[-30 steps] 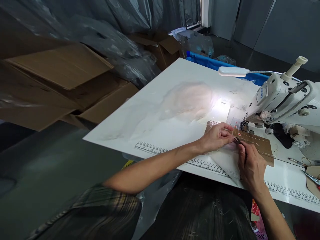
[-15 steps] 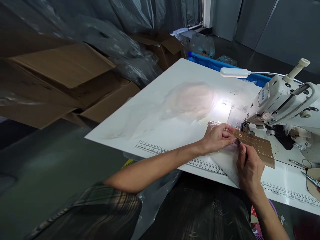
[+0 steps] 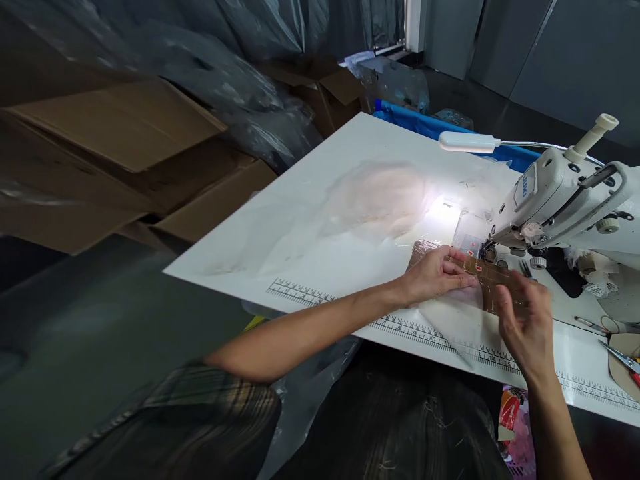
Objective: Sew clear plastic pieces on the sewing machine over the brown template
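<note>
My left hand is closed, thumb and fingertips pinching the edge of a sheer white fabric just in front of the sewing machine's needle area. Under it lies a brown taped strip on the machine bed, with small red marks near the needle. To the right, my right hand is over the strip's right end, fingers curled and slightly blurred. Two dark tips of what look like tweezers stick out beyond its fingers; the rest of the tool is hidden.
The white sewing machine stands at the right, under a lit lamp. Pale sheer cloth lies on the white table. Scissors and small snips lie at the right. Cardboard boxes stand left.
My right hand has moved right, away from the left fingertips, and the tweezers' tips have swung from the fabric to beyond the fingers. My left hand keeps its pinch in nearly the same place.
</note>
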`<state>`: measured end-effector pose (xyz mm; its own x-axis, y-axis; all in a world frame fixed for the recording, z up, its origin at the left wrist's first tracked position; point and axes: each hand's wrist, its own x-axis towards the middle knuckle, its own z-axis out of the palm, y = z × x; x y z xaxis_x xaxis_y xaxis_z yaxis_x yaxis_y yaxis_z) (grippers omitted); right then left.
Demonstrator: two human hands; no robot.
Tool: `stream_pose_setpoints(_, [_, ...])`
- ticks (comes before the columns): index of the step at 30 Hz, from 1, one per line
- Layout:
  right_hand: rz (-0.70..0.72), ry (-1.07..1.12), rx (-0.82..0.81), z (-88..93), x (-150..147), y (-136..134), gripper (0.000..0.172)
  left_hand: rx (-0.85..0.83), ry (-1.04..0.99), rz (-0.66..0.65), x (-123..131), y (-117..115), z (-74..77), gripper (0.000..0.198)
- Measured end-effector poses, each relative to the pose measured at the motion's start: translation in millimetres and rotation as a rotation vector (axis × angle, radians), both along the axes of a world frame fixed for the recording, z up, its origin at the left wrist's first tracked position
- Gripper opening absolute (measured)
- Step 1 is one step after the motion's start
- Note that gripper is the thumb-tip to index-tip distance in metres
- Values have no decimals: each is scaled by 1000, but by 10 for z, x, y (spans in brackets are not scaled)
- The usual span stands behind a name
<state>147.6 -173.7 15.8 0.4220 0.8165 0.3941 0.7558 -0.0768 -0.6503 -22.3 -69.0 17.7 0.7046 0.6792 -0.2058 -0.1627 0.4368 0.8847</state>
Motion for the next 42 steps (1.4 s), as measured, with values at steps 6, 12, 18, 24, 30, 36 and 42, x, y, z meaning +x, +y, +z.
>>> stream_pose_setpoints(6, [267,665,-242,-59,-98,59,58,71,66,50,-4,28,-32,53])
stream_pose_setpoints(12, [217,760,-186,-76,-28,86,53,110,71,62,25,24,-28,56])
stream_pose_setpoints(18, [202,783,-171,-68,-54,79,55,164,106,70,22,33,-23,59])
stream_pose_setpoints(24, [222,757,-185,-71,-69,71,58,253,63,22,0,50,-53,53])
stream_pose_setpoints(30, [251,660,-220,-61,-41,74,64,248,74,-6,-6,43,-63,52])
stream_pose_setpoints(36, [319,468,-180,53,-77,160,50,203,57,-37,2,29,-51,57])
stream_pose_setpoints(42, [162,170,-97,33,42,273,36,162,76,-61,-15,19,13,57])
